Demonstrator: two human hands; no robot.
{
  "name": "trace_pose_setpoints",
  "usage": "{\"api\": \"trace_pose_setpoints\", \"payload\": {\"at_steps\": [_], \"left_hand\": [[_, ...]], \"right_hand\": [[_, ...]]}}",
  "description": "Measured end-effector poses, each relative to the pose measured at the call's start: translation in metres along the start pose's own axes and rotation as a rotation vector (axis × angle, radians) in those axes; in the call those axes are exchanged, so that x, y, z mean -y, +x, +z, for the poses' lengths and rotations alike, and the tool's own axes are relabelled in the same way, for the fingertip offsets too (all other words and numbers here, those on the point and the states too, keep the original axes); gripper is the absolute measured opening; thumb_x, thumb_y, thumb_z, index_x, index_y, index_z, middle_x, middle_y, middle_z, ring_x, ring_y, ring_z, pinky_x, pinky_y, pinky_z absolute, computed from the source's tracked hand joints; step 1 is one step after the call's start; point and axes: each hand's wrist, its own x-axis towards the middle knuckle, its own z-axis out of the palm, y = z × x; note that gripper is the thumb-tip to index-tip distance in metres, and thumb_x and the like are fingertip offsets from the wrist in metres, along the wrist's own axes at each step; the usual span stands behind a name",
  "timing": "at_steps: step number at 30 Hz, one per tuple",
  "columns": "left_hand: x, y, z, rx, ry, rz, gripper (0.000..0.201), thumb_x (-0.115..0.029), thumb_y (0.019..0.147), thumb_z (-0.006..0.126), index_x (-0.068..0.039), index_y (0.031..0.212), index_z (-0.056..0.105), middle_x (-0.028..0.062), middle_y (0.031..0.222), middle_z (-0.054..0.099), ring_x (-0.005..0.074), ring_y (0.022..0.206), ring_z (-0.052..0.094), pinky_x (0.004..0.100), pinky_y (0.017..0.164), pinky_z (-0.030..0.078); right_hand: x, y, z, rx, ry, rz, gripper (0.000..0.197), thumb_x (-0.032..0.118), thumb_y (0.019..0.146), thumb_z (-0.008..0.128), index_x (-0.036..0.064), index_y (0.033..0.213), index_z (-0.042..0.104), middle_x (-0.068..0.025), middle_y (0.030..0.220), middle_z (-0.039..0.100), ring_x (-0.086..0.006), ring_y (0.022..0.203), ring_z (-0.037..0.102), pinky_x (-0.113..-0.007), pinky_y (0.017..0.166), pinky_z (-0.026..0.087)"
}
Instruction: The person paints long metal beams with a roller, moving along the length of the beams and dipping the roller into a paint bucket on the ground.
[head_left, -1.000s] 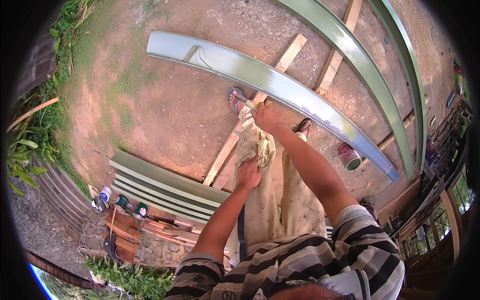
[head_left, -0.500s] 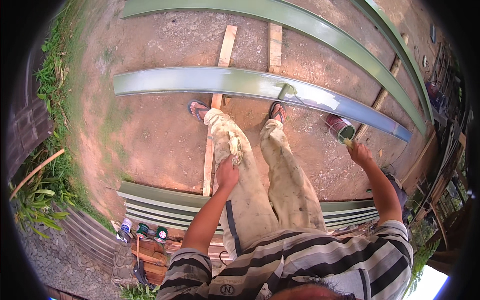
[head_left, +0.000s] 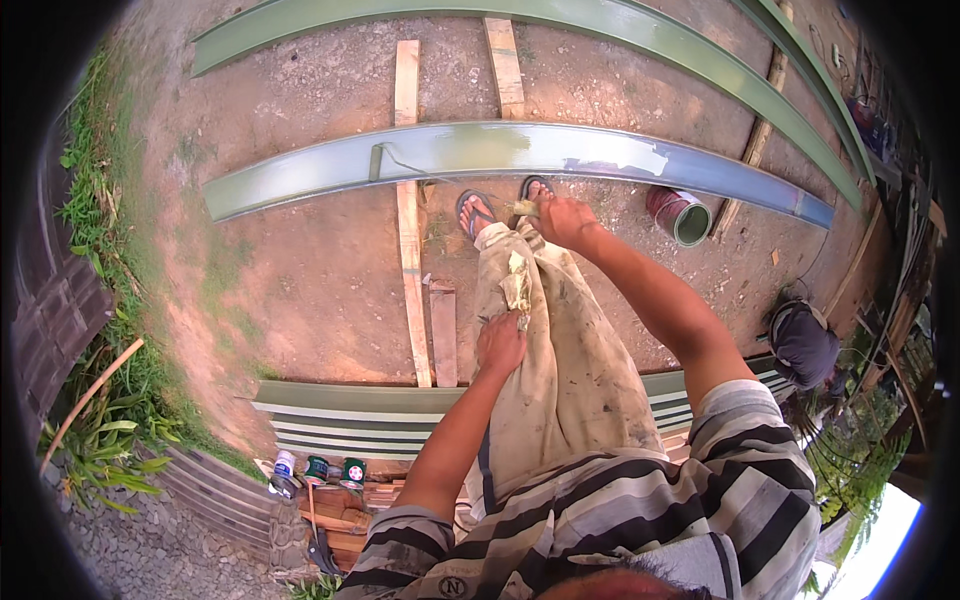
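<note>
Right hand (head_left: 562,218) clenched on a paintbrush (head_left: 524,208) just above the half-painted steel channel (head_left: 480,152); left hand (head_left: 500,345) pinching a stained rag (head_left: 516,285) against the trouser leg.

I judge 2 risks: the loaded brush could drip onto the sandalled feet (head_left: 476,212) beside the wet channel, and the open paint can (head_left: 683,216) lies tipped on the dirt, where a careless step could knock it. The roller (head_left: 377,162) rests on the channel's left part. Against the frame 0.5 s ago, my right hand has swung back from the can to the channel; the left has stayed on the rag.
</note>
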Motion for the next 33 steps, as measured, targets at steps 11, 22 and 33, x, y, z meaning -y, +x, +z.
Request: {"api": "trace_pose_setpoints", "payload": {"at_steps": [11, 22, 33], "left_hand": [[0.025, 0.002, -0.02, 0.064, -0.068, -0.102, 0.041, -0.008, 0.086, 0.059, -0.007, 0.126, 0.067, 0.0171, 0.115, 0.073, 0.0344, 0.114, 0.064, 0.0475, 0.101, 0.05], [-0.001, 0.01, -0.004, 0.047, 0.042, -0.086, 0.035, -0.009, 0.088, 0.059, -0.008, 0.122, 0.067, 0.017, 0.113, 0.073, 0.0346, 0.111, 0.065, 0.0478, 0.098, 0.05], [-0.074, 0.019, 0.085, -0.075, 0.164, -0.241, 0.035, -0.011, 0.09, 0.061, -0.013, 0.123, 0.068, 0.0199, 0.11, 0.07, 0.0396, 0.107, 0.066, 0.0497, 0.095, 0.051]], "right_hand": [[-0.294, -0.257, -0.111, 0.271, -0.29, 0.511, 0.048, 0.05, 0.102, 0.059, 0.007, 0.123, 0.062, -0.0262, 0.104, 0.073, -0.0455, 0.101, 0.07, -0.056, 0.088, 0.055], [-0.177, -0.087, -0.072, 0.251, -0.078, 0.204, 0.048, 0.05, 0.101, 0.057, 0.0043, 0.11, 0.068, -0.0252, 0.104, 0.074, -0.0399, 0.1, 0.073, -0.052, 0.09, 0.057], [-0.348, -0.155, -0.055, 0.195, -0.12, 0.18, 0.051, 0.054, 0.101, 0.057, 0.0049, 0.111, 0.069, -0.0217, 0.102, 0.075, -0.0392, 0.099, 0.075, -0.051, 0.085, 0.059]]}}
